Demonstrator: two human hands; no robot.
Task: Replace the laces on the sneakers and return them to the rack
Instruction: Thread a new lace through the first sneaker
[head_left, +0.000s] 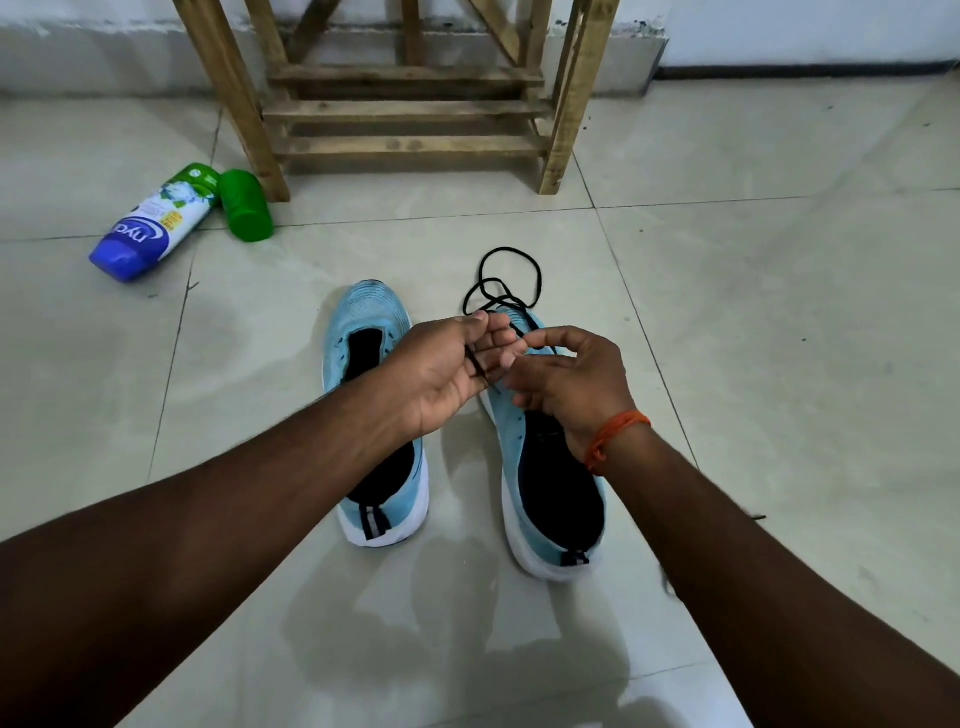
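Sneakers first: the left sneaker (382, 415) and right sneaker (550, 467) sit side by side on the tiled floor (779, 312) at centre frame, toes pointing up toward the wooden rack (410, 109) at the top. Both look unlaced. Your left hand (447, 374) is palm-up with its fingers (493, 338) curled loosely around one end of the black lace (511, 283); your right hand (571, 384), orange thread band (615, 436) at the wrist, pinches the same lace just beside it, above the right sneaker's toe. The rest of the lace loops on the floor beyond that toe. At upper left lie a bottle (150, 223) and a green cap (245, 205), touching.
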